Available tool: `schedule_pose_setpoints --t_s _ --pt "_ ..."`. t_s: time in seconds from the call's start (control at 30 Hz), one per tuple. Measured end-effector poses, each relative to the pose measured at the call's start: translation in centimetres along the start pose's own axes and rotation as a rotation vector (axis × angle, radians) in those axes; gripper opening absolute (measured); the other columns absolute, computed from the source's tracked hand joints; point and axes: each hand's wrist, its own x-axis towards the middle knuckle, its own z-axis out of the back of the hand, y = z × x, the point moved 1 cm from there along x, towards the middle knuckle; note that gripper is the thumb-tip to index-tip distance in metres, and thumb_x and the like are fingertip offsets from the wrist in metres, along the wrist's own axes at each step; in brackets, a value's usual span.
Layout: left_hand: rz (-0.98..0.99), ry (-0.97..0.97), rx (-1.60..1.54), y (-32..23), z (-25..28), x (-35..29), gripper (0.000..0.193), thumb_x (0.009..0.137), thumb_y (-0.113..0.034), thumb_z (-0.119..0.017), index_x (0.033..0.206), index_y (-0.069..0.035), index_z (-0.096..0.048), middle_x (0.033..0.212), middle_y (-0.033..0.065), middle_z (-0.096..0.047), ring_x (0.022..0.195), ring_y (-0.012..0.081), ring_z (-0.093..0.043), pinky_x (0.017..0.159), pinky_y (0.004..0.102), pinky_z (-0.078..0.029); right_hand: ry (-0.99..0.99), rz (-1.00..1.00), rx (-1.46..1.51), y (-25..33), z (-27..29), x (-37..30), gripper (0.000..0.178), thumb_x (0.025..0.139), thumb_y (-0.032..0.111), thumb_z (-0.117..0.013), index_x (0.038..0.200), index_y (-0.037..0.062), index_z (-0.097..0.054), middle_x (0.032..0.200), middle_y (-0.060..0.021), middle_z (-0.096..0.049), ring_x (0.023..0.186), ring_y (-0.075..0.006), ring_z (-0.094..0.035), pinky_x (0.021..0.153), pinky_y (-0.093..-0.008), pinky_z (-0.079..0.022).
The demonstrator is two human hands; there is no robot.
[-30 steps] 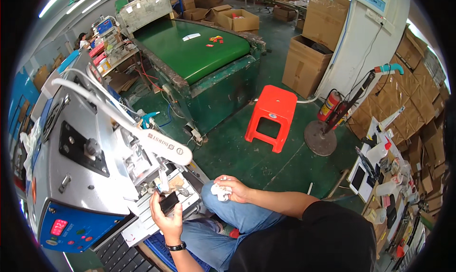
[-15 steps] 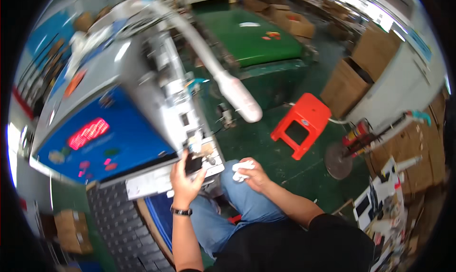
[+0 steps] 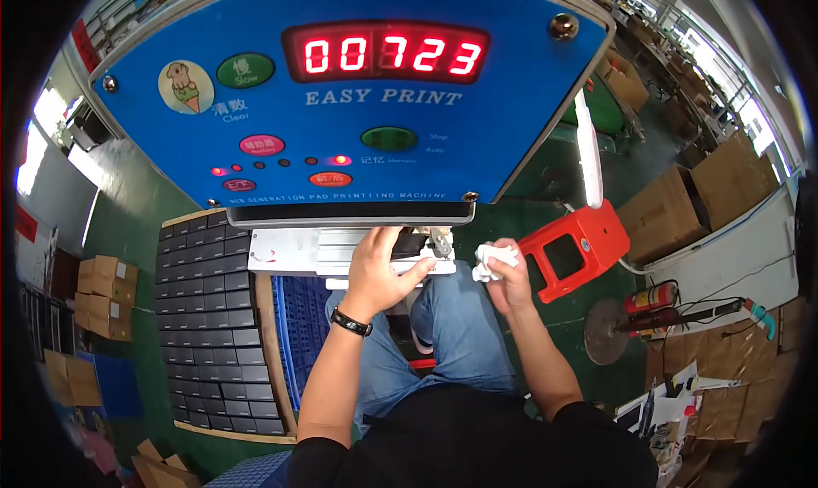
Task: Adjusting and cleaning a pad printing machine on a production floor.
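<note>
My left hand (image 3: 379,273) is at the white metal bed of the pad printing machine (image 3: 332,249), beneath its blue front panel. The fingers and thumb are set around a small black piece (image 3: 411,246) that lies on the bed, and the fingertips partly hide it. Just right of it sits a small metal fitting (image 3: 440,244). My right hand (image 3: 509,282) is off the bed's right end, above my right knee. It is closed on a crumpled white cloth (image 3: 488,261), which bulges out past the fingertips.
The blue panel (image 3: 256,169) with its lit red display overhangs the bed. Black boxes (image 3: 213,318) are stacked on a pallet at left, beside a blue crate (image 3: 296,318). To the right are a red stool (image 3: 554,258), a white lamp arm (image 3: 588,152) and fire extinguishers (image 3: 652,299).
My view has turned and steadied, so the blue panel now fills the top middle. The left hand stays around the black piece, and the right hand still holds the cloth.
</note>
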Motion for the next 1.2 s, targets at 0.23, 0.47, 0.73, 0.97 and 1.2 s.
schedule_pose_setpoints --t_s 0.23,0.47,0.73,0.97,1.2 --pt "0.002 0.005 -0.016 0.0 -0.1 0.0 0.077 0.088 -0.047 -0.091 0.145 -0.003 -0.065 0.13 0.021 -0.072 0.12 0.0432 -0.071 0.102 0.0505 -0.058 -0.013 0.005 -0.054 2.1 -2.7 2.8 0.007 0.106 0.012 -0.071 0.104 0.007 -0.067 0.096 -0.0069 -0.07 0.085 -0.0153 -0.067 0.072 -0.0306 -0.055" --pt "0.004 -0.008 -0.01 0.0 -0.1 0.0 0.074 0.088 -0.045 -0.091 0.144 -0.004 -0.065 0.133 0.0217 -0.073 0.12 0.0444 -0.071 0.103 0.0515 -0.058 0.005 -0.001 -0.389 2.3 -3.8 7.1 0.021 0.112 0.023 -0.07 0.119 0.0037 -0.073 0.087 -0.0015 -0.069 0.072 -0.0083 -0.064 0.063 -0.0263 -0.05" --pt "0.048 0.031 -0.009 -0.3 0.1 0.0 0.082 0.088 -0.035 -0.093 0.153 0.003 -0.062 0.132 0.0222 -0.072 0.125 0.0376 -0.072 0.11 0.0443 -0.056 0.176 0.029 -1.028 0.1 -5.6 19.3 0.047 0.113 0.039 -0.064 0.125 -0.0051 -0.076 0.093 -0.0127 -0.077 0.08 -0.0175 -0.069 0.073 -0.0371 -0.055" --pt "0.058 0.04 0.011 0.0 -0.1 -0.1 0.082 0.087 -0.035 -0.093 0.153 0.003 -0.062 0.139 0.0234 -0.071 0.128 0.0377 -0.071 0.111 0.0451 -0.055 0.335 0.178 -1.314 -1.6 -5.0 23.0 0.045 0.107 0.035 -0.07 0.124 -0.0063 -0.074 0.112 -0.0301 -0.079 0.109 -0.04 -0.078 0.096 -0.0474 -0.058" --pt "0.059 0.046 0.033 -0.1 0.0 -0.2 0.082 0.087 -0.035 -0.093 0.152 0.003 -0.062 0.142 0.0234 -0.07 0.129 0.0368 -0.07 0.113 0.0445 -0.054 0.512 0.202 -1.708 2.5 -9.0 21.5 0.04 0.113 0.032 -0.054 0.13 0.0004 -0.073 0.122 -0.0312 -0.077 0.12 -0.0503 -0.072 0.105 -0.0577 -0.055"
